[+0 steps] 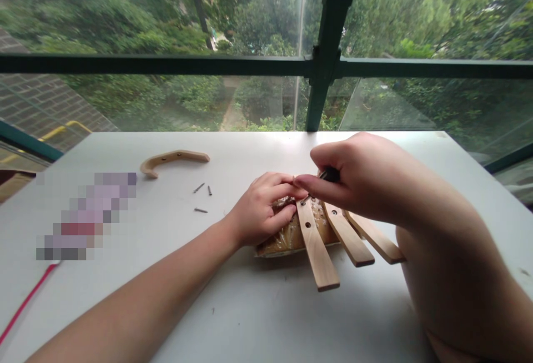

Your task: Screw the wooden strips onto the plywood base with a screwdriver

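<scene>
My right hand (358, 177) is closed around a screwdriver (331, 174) with a black handle, most of which the fingers hide. Its tip meets a screw (303, 203) in the upper hole of a pale wooden hook (315, 252); the lower hole is bare. My left hand (264, 205) grips around that hook's far end, thumb against its left edge. Beneath lies a brown wooden block (281, 241) under clear film. Two more wooden hooks (353, 241) (378, 238) are on the block to the right, partly behind my right hand and arm.
On the white table (233, 313), a loose curved wooden hook (172, 156) lies at the back left. Several screws (201, 210) are scattered left of my left hand. A blurred-out item (94, 213) with a red cord (29, 299) lies farther left. Windows rise behind the table.
</scene>
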The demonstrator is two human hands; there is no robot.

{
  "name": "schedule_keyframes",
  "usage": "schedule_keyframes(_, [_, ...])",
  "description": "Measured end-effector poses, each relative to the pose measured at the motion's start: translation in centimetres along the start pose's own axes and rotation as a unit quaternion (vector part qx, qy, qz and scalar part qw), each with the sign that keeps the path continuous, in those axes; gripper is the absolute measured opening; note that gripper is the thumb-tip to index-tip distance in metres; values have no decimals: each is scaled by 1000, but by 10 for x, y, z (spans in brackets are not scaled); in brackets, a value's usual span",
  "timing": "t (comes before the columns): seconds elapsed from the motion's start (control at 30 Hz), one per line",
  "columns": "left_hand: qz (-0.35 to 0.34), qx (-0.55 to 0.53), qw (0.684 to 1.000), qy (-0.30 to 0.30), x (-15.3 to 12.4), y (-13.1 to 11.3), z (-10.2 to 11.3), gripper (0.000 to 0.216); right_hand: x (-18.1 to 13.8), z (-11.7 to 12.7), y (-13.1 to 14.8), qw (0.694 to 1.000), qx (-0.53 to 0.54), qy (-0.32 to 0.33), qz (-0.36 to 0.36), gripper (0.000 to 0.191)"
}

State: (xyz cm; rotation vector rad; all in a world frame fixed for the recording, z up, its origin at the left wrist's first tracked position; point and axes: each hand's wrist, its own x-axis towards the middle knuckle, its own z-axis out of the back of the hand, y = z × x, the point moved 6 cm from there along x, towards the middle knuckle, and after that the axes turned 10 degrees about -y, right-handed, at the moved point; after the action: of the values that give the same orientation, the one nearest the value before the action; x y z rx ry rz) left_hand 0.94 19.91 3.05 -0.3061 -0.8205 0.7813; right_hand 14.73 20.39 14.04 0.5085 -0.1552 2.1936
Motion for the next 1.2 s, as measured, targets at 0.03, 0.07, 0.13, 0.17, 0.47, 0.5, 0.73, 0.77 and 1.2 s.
schedule_keyframes(0.03, [0,3,1000,4,0,0,0,26,1,-1,-2,1000,-12,2,-11,44])
schedule_keyframes(0.07, [-1,6,1000,7,-1,0,-1,26,1,-1,-4,1000,-23,2,-22,45])
schedule_keyframes(0.13, [-1,7,1000,9,-1,0,-1,26,2,-3,-8,998,-39,-2,-39,45])
schedule_keyframes(0.17, [-1,7,1000,8,-1,1,-1,25,3,-3,-9,998,-42,-5,-43,43])
schedule_keyframes(0.47, [21,14,999,21,-1,1,-2,22,-4,-10,2,993,101,51,43,17])
schedule_keyframes(0.5, [22,13,999,20,0,1,-2,21,-5,-10,3,991,112,53,47,15])
schedule_keyframes(0.73, [19,0,1000,11,0,0,-1,21,-12,-6,11,971,210,94,61,17])
schedule_keyframes(0.77, [20,-1,1000,12,-1,0,-1,20,-13,-5,13,967,224,102,65,21])
schedule_keyframes(1.2, [31,-2,999,18,-1,0,2,20,-18,-1,10,965,246,86,35,37])
